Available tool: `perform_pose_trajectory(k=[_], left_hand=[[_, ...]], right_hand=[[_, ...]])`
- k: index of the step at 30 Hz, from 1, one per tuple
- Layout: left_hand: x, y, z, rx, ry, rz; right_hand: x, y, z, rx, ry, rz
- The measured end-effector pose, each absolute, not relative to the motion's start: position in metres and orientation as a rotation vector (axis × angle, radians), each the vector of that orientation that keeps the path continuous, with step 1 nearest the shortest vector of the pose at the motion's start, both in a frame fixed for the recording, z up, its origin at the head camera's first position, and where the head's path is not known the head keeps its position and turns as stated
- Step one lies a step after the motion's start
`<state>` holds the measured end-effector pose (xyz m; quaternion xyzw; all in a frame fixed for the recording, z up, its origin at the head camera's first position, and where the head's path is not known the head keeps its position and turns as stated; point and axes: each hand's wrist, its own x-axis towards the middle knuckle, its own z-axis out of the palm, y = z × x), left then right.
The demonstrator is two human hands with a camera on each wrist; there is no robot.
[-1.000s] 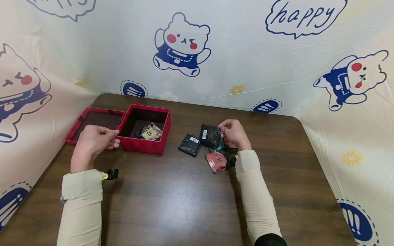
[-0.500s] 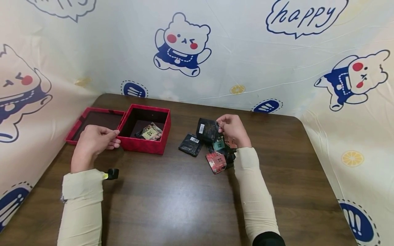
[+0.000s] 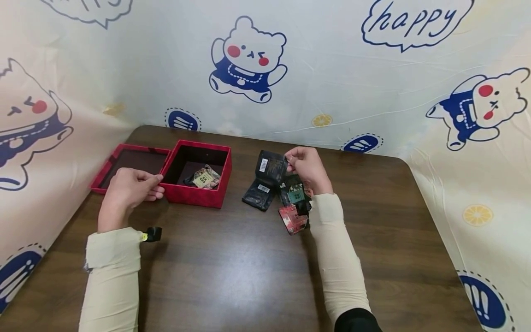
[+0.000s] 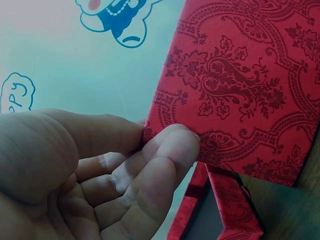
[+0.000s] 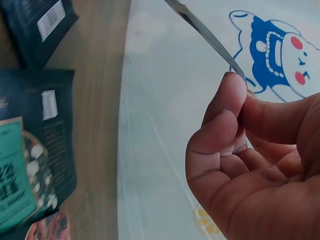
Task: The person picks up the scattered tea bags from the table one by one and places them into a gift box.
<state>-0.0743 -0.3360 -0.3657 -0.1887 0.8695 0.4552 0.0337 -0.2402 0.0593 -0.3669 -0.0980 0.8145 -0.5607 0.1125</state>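
Observation:
With thumb and fingers my left hand (image 3: 132,186) pinches the near left corner of an open red box (image 3: 194,196); the left wrist view shows the box's patterned wall (image 4: 230,90). A floral sachet (image 3: 206,177) with a pale label lies inside the box. My right hand (image 3: 310,169) pinches a black sachet (image 3: 270,167) by one edge, barcode side up. Seen edge-on in the right wrist view, this sachet (image 5: 212,42) is a thin strip. Below it are another black sachet (image 3: 258,197), a green-labelled one (image 3: 296,195) and a red one (image 3: 292,219).
The red box lid (image 3: 137,165) lies inside up, just left of the box. A brown wooden table (image 3: 232,276) holds everything. Cartoon-printed sheeting (image 3: 323,83) rises behind the table and at both sides.
My right hand has moved left and away from me with the black sachet, which now overlaps the other black one. More of the green-labelled sachet shows. My left hand stays at the box corner.

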Motion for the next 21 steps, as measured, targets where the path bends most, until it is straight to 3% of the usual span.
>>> perform_pose_trajectory(k=[21], left_hand=[[-0.076,-0.336,-0.364,-0.586,2.643,1.398]], right_hand=[[-0.241,0.021,-0.34,-0.381,2.372,-1.642]])
